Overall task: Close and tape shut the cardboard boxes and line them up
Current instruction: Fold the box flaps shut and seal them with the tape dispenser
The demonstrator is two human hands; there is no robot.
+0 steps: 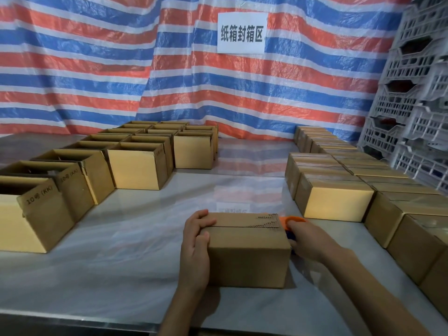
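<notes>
Cardboard box (pixel 247 253): your left grip (pixel 196 241) clamps end, right grip (pixel 308 238) holds orange tape dispenser (pixel 292 219) at seam. Sealed boxes (pixel 337 200) right of grips; open boxes (pixel 135 166) left, pending.

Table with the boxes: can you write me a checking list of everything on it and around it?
Surface: glossy grey table, reflecting the wall behind.
Job's things: brown cardboard box in the middle, top flaps shut; orange tape dispenser at its right end; open-topped cardboard boxes in rows on the left; closed cardboard boxes lined up on the right.
Clutter: nothing seen.
Hands: left hand grips the middle box's left end; right hand holds the dispenser.
Cables: nothing seen.
Surroundings: red, white and blue striped tarp behind; white paper sign on it; stacked grey plastic crates on the right.
</notes>
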